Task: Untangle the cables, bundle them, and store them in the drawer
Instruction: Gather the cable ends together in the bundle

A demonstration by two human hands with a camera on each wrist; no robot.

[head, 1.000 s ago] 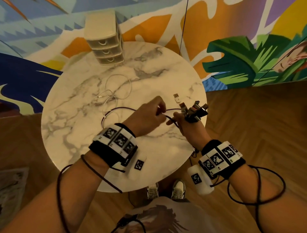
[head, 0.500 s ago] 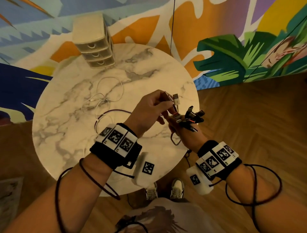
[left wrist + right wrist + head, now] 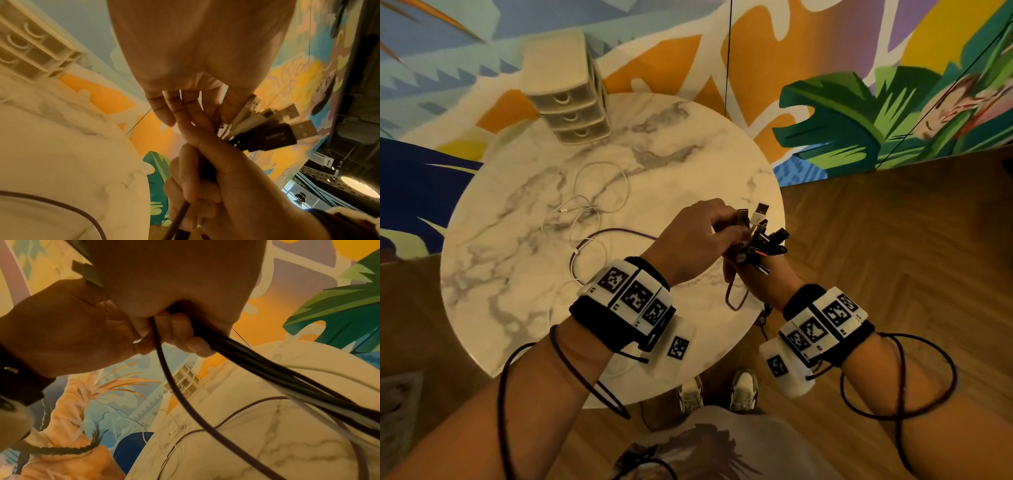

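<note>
My right hand (image 3: 760, 281) grips a bundle of cables just below their ends, above the table's right edge. Several USB plugs (image 3: 767, 240) fan out above its fist. The right wrist view shows its fingers (image 3: 174, 331) curled round black cables (image 3: 267, 366) and a purple cable (image 3: 164, 363). My left hand (image 3: 698, 240) reaches in from the left and pinches a plug (image 3: 246, 110) at the top of the bundle between thumb and fingers. The purple cable (image 3: 626, 232) runs from the hands in a loop over the round marble table (image 3: 517, 274). A thin white cable (image 3: 580, 209) lies loose there.
A small beige unit of three drawers (image 3: 571, 116), all closed, stands at the table's far edge. A painted wall rises behind the table, and wood floor lies to the right. My shoes (image 3: 722, 394) show under the near edge.
My left hand has risen and moved right, carrying a cable end from the table up against the plugs in my right hand. My right hand has kept its grip.
</note>
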